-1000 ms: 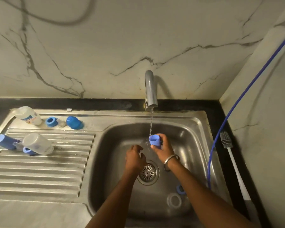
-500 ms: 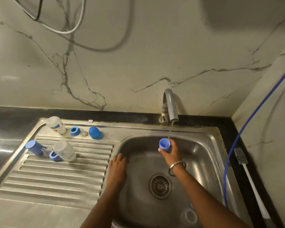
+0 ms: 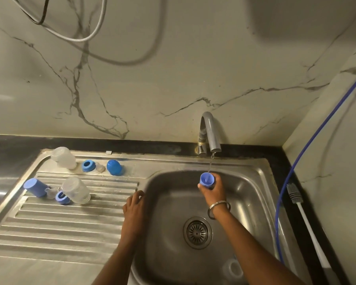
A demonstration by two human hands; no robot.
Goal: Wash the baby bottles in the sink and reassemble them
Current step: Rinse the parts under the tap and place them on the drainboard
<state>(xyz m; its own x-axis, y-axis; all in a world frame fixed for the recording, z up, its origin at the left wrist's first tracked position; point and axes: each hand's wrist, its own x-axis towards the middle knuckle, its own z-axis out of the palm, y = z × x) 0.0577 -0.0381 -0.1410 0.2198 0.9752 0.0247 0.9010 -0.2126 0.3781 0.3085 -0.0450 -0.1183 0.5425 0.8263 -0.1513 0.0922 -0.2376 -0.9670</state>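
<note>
Clearly the right hand grips a small blue cap with its mouth turned up, directly under the thin stream from the tap, so the water runs into it and rinses the inside. It is held high at the back of the sink, close to the spout, probably so the weak stream lands in the cap rather than beside it. The left hand holds nothing; its fingers lie loosely curled on the basin's left rim, apparently as a brace. On the ribbed drainboard of the worktop, washed parts sit grouped: two clear bottles mouth down, likely to drain, with blue rings, a round blue cap and a blue cylinder beside them. A clear piece waits in the basin's near corner. A bottle brush lies along the right edge, within reach.
</note>
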